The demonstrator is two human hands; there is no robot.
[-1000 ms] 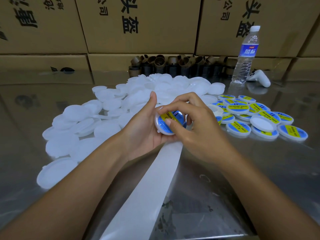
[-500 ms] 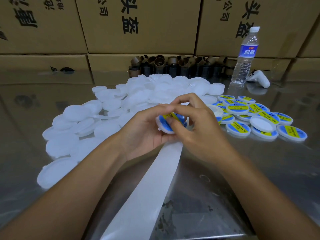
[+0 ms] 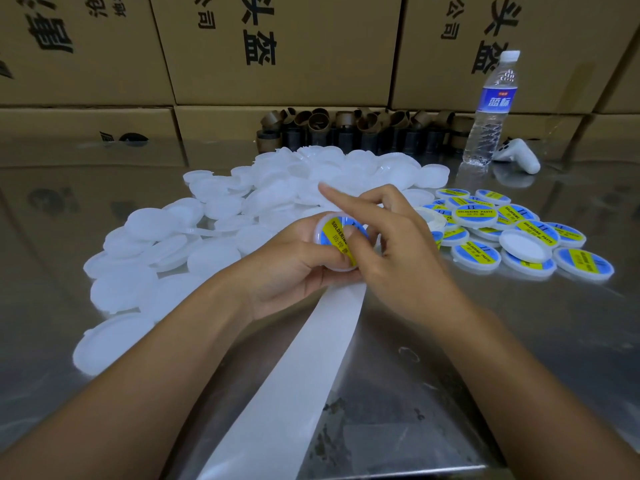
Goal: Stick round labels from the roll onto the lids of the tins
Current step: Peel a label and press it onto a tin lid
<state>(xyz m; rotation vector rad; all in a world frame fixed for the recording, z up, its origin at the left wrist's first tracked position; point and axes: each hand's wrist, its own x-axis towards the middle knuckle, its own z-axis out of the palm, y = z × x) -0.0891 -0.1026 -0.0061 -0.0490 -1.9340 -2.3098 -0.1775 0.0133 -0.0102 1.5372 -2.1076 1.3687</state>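
Presently held lid: a white lid (image 3: 321,226) at the centre of view, lifted off the steel table (image 3: 485,341), with its blue-and-yellow label (image 3: 336,232) facing up.
Left hand: the left hand (image 3: 294,268) grips the lid from 8 o'clock, fingers curled beneath it.
Right hand: the right hand (image 3: 398,265) comes in from 4 o'clock. Its thumb (image 3: 349,237) presses the label, the index finger points straight towards 11 o'clock, and the other fingers curl at the far rim.
Risk, bubble: the thumb covers only the label's middle, so unpressed edges could lift or trap air.
Risk, skew: the yellow band seems to run close to the near rim. Rubbing sideways before it bonds might drag the label off-centre.
Risk, slip: the lid is smooth plastic held in the air, and hard pressing could pop it from the left fingers.
Backing strip: a bare white liner (image 3: 301,358) runs from under the hands to 6 o'clock and over the table edge, where a forearm could snag it.
Unlabelled lids: an overlapping heap (image 3: 207,237) spreads from 9 to 12 o'clock.
Labelled lids: a pile (image 3: 485,216) lies at 3 o'clock with one plain white piece (image 3: 524,245) among them. The right hand stands between it and the held lid.
Roll: a whitish ring (image 3: 429,216) sits just beyond the right hand, mostly hidden, so this is uncertain.
Far edge: brown cores (image 3: 346,128) stand at 12 o'clock. At 1 o'clock are a water bottle (image 3: 491,109) and a white controller (image 3: 519,159), with cartons (image 3: 277,46) behind.
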